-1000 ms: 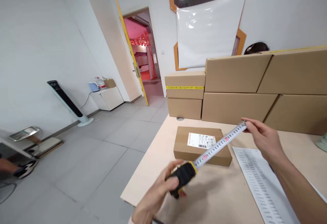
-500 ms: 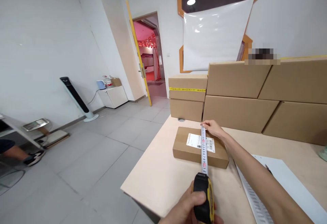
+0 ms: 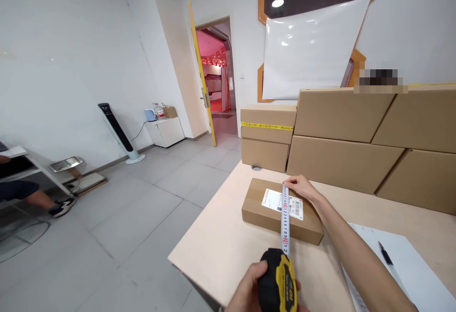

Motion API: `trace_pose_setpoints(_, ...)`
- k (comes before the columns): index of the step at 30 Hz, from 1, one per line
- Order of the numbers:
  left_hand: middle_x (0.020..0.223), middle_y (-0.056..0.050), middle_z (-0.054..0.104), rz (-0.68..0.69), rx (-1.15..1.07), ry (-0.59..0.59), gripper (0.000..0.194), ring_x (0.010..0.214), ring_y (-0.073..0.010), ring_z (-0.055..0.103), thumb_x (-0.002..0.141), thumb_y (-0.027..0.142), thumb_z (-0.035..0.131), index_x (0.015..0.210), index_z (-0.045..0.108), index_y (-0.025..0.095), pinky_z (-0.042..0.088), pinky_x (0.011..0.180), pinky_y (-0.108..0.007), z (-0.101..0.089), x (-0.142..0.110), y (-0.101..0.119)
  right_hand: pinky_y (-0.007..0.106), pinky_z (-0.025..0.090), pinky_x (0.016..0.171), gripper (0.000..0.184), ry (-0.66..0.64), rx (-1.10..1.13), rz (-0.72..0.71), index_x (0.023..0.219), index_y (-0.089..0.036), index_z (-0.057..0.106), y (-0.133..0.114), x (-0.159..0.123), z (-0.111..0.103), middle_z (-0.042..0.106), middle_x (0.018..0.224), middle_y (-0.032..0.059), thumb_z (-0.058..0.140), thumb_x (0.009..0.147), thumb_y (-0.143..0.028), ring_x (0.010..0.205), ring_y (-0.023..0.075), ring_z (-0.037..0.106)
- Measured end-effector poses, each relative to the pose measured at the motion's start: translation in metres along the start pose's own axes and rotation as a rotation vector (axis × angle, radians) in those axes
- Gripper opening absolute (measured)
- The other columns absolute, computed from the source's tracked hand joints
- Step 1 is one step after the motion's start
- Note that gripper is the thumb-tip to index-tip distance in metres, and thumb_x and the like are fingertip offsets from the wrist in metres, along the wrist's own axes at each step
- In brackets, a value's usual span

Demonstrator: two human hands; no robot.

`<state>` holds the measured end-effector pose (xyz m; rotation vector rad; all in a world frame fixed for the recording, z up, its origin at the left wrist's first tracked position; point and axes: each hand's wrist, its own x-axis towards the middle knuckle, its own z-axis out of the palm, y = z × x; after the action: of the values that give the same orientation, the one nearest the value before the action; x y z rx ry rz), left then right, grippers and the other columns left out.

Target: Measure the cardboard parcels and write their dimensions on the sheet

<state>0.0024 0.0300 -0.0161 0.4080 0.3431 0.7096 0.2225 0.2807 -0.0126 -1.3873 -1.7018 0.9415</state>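
A small brown cardboard box [image 3: 260,219] lies flat on the pale table, with white printed labels [image 3: 272,200] on top. My left hand [image 3: 245,284] is closed around a black and yellow tape measure [image 3: 273,276] in front of the box's near side. From its case a white blade [image 3: 285,222] with black and red numbers runs straight across the box top. At the box's far edge, my right hand [image 3: 300,186] pinches the blade's end between its fingertips. The end hook is hidden by the fingers.
Large cardboard boxes [image 3: 342,160] are stacked along the table's back. White paper [image 3: 409,255] with a black pen [image 3: 384,253] lies at the right. The table edge [image 3: 199,222] runs down the left. A seated person's leg [image 3: 39,198] shows at far left.
My view has turned slightly left, so the scene sits further right. The tape measure's case has rolled, showing more of its yellow side. Both hands keep hold of the tape measure.
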Motion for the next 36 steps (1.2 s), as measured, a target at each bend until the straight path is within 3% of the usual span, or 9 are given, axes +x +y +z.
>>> trace_pose_setpoints(3, 0.118, -0.018, 0.062, -0.004, -0.001, -0.032, 0.066, 0.106, -0.0348, 0.060, 0.077, 0.060, 0.050, 0.116, 0.061, 0.008, 0.030, 0.102, -0.048, -0.002, 0.001, -0.001, 0.029, 0.049, 0.069, 0.017, -0.027, 0.023, 0.013, 0.062, -0.018, 0.074, 0.000, 0.003, -0.001, 0.074, 0.070, 0.0041, 0.067, 0.063, -0.033, 0.070, 0.0212, 0.067)
trace_pose_setpoints(6, 0.112, -0.017, 0.064, 0.008, 0.066, -0.019, 0.059, 0.103, -0.0347, 0.063, 0.079, 0.050, 0.057, 0.125, 0.052, 0.015, 0.033, 0.099, -0.050, 0.002, -0.001, 0.002, 0.030, 0.049, 0.067, 0.014, -0.036, 0.038, 0.045, 0.060, -0.018, 0.073, 0.000, 0.006, -0.002, 0.074, 0.066, 0.0043, 0.068, 0.062, -0.031, 0.066, 0.0204, 0.066)
trace_pose_setpoints(10, 0.108, -0.016, 0.064, 0.040, 0.151, -0.035, 0.073, 0.098, -0.0353, 0.065, 0.077, 0.049, 0.065, 0.138, 0.033, 0.024, 0.041, 0.090, -0.053, 0.008, -0.001, 0.007, 0.028, 0.049, 0.067, 0.013, -0.042, 0.055, 0.074, 0.059, -0.018, 0.072, 0.003, 0.009, -0.001, 0.073, 0.066, 0.0042, 0.070, 0.061, -0.030, 0.066, 0.0195, 0.065)
trace_pose_setpoints(16, 0.098, -0.012, 0.064, 0.045, 0.244, -0.030, 0.066, 0.087, -0.0313, 0.068, 0.075, 0.051, 0.068, 0.128, 0.041, 0.023, 0.046, 0.084, -0.050, 0.007, 0.005, 0.005, 0.028, 0.048, 0.065, 0.013, -0.050, 0.069, 0.097, 0.058, -0.018, 0.072, 0.003, 0.009, -0.001, 0.072, 0.064, 0.0037, 0.069, 0.061, -0.030, 0.064, 0.0188, 0.064)
trace_pose_setpoints(28, 0.101, -0.010, 0.061, 0.037, 0.261, 0.060, 0.064, 0.079, -0.0246, 0.068, 0.074, 0.052, 0.067, 0.126, 0.044, 0.024, 0.047, 0.067, -0.035, 0.003, 0.005, -0.002, 0.028, 0.047, 0.063, 0.012, -0.030, 0.065, 0.108, 0.058, -0.017, 0.072, 0.001, 0.007, -0.001, 0.072, 0.063, 0.0041, 0.069, 0.061, -0.028, 0.063, 0.0179, 0.063)
trace_pose_setpoints(36, 0.119, -0.014, 0.056, 0.049, 0.150, 0.031, 0.052, 0.085, -0.0311, 0.067, 0.070, 0.038, 0.065, 0.116, 0.047, 0.022, 0.049, 0.071, -0.045, -0.006, 0.010, -0.006, 0.031, 0.049, 0.066, 0.015, -0.018, 0.042, 0.092, 0.057, -0.017, 0.071, -0.003, 0.005, 0.000, 0.072, 0.064, 0.0053, 0.072, 0.060, -0.032, 0.064, 0.0202, 0.065)
